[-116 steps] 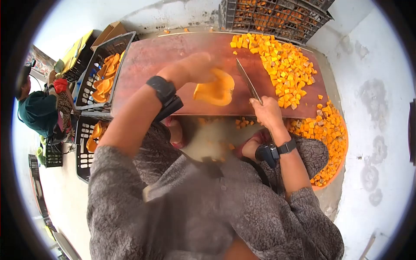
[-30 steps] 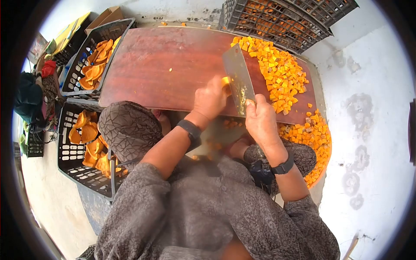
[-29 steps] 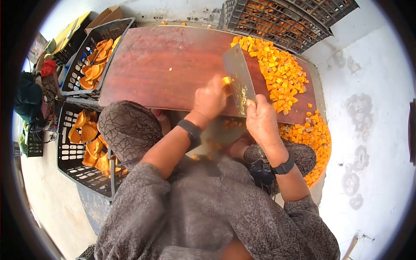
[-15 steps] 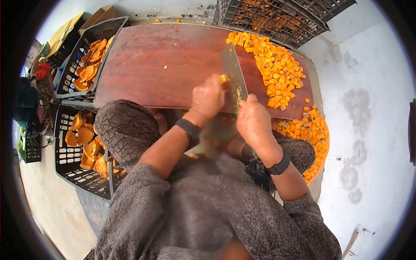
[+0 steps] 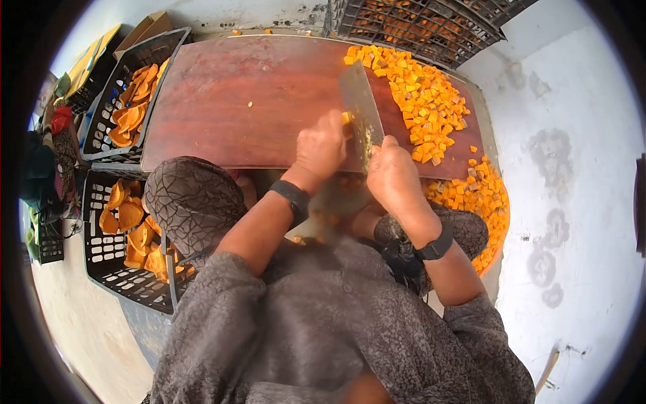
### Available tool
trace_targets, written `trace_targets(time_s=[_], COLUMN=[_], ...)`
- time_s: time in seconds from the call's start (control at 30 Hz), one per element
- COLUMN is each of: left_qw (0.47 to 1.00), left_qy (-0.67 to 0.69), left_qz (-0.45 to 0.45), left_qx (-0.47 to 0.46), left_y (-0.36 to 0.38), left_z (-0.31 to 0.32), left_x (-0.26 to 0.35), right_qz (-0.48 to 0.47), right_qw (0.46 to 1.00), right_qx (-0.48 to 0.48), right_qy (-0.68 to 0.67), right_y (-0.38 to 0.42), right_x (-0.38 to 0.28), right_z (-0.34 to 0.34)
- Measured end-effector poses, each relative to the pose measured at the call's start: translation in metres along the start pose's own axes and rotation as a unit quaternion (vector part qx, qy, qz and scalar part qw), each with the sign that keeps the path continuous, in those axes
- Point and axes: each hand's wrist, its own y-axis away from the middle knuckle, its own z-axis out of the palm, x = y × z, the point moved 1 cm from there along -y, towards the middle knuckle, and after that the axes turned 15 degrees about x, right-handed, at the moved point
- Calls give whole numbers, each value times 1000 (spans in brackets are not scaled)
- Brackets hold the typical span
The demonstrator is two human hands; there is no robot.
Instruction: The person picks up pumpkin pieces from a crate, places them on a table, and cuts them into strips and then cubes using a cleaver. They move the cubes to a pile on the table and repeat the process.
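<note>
My right hand [image 5: 396,174] is closed round the handle of a cleaver [image 5: 362,101], whose broad blade stands on edge over the reddish-brown board [image 5: 262,87]. Just left of the blade, my left hand [image 5: 321,145] has its fingers curled round an orange piece of pumpkin [image 5: 347,117]; only a small part of the piece shows, against the blade. Bits of flesh stick to the lower blade. Right of the cleaver lies a heap of pumpkin cubes [image 5: 424,94] on the board. More cubes [image 5: 488,195] fill an orange-rimmed container below the board's right end.
Two black crates with curved pumpkin pieces stand at the left, one [image 5: 104,145] beside the board and one [image 5: 101,252] by my knee. A dark crate [image 5: 417,30] is behind the board. A white wall [image 5: 572,135] closes the right side. Another person [image 5: 54,155] is at far left.
The view has shifted slightly. Both hands stay at the same spot, the cleaver still against the pumpkin piece, with less of that piece showing.
</note>
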Motion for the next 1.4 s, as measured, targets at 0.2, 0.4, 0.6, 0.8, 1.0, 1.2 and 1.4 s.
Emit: trace_targets(time_s=[0.2, 0.4, 0.6, 0.8, 1.0, 1.2, 1.4], left_qw=[998, 995, 993, 990, 995, 995, 992], left_qy=[-16, -15, -36, -52, -17, -14, 24], left_qz=[59, 94, 108, 129, 95, 90, 95], left_qx=[17, 8, 29, 7, 12, 40, 77], left_y=[8, 1, 3, 13, 7, 7, 5], left_z=[-2, 7, 6, -1, 5, 5, -1], left_x=[5, 4, 8, 8, 3, -1, 3], right_qz=[38, 33, 39, 42, 45, 44, 60], right_qw=[999, 999, 999, 999, 999, 998, 996], right_qx=[-31, -11, -13, -15, -9, -25, -41], right_qy=[-8, -3, -9, -2, 16, 47, 57], right_y=[8, -4, -3, 15, 2, -1, 1], right_x=[3, 10, 8, 3, 5, 9, 16], right_z=[-16, 2, -6, -16, 20, 44, 65])
